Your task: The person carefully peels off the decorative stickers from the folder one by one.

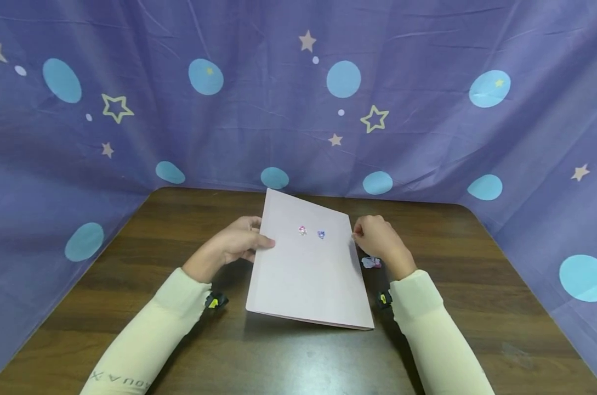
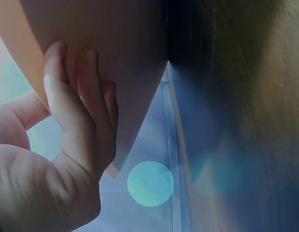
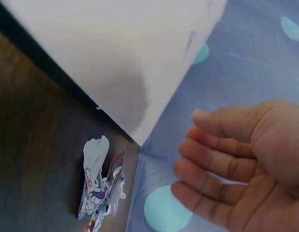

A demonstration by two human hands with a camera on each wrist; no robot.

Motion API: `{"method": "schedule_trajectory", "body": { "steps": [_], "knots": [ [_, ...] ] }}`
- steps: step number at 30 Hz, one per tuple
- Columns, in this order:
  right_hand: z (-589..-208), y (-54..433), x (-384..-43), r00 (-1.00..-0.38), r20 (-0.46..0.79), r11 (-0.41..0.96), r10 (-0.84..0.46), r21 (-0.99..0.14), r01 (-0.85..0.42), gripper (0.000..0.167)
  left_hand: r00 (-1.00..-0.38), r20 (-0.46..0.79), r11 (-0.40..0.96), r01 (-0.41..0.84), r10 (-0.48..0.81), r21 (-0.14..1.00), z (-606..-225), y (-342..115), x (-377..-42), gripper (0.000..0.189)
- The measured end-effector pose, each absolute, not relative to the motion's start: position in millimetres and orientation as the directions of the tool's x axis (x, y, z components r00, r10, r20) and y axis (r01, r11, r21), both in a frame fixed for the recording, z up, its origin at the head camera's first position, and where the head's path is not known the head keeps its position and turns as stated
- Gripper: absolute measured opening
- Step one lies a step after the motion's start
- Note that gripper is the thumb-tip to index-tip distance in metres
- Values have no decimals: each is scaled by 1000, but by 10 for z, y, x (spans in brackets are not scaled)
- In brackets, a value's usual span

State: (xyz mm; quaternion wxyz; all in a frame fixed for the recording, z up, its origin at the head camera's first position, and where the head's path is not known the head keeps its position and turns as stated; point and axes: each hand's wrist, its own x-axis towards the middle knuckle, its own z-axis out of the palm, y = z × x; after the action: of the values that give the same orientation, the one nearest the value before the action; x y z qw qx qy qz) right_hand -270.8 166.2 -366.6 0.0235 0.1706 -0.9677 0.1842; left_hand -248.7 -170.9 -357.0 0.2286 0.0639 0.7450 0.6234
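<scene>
A large white folder-like board (image 1: 308, 269) stands tilted over the table, its right long edge low by the wood. My left hand (image 1: 239, 240) grips its left edge, thumb on the front; in the left wrist view the fingers (image 2: 86, 92) lie against the back. Two small character stickers, one pink and white (image 1: 302, 230) and one blue-purple (image 1: 320, 234), are on the front face. Beside the board's right edge is my right hand (image 1: 379, 241), fingers loosely bent; the right wrist view shows nothing in it. Below that hand lies a little pile of printed cut-outs (image 3: 96, 186).
The brown wooden table (image 1: 476, 307) reaches back to a purple-blue curtain (image 1: 278, 126) with stars and dots. Dark bands with a yellow-green mark sit at both wrists. A faint clear scrap (image 1: 517, 354) lies at the front right of the table.
</scene>
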Motion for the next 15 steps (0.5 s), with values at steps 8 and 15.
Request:
{"method": "schedule_trajectory", "body": {
  "steps": [8, 15],
  "knots": [
    [-3653, 1442, -2785, -845, 148, 805, -513, -260, -534, 10, -888, -252, 215, -180, 383, 960, -3558, -1713, -2474, 53],
    [-3658, 1316, -2894, -791, 145, 761, -594, -216, -611, 17, -890, -255, 216, -183, 379, 959, -3572, -1707, -2480, 51]
  ]
}}
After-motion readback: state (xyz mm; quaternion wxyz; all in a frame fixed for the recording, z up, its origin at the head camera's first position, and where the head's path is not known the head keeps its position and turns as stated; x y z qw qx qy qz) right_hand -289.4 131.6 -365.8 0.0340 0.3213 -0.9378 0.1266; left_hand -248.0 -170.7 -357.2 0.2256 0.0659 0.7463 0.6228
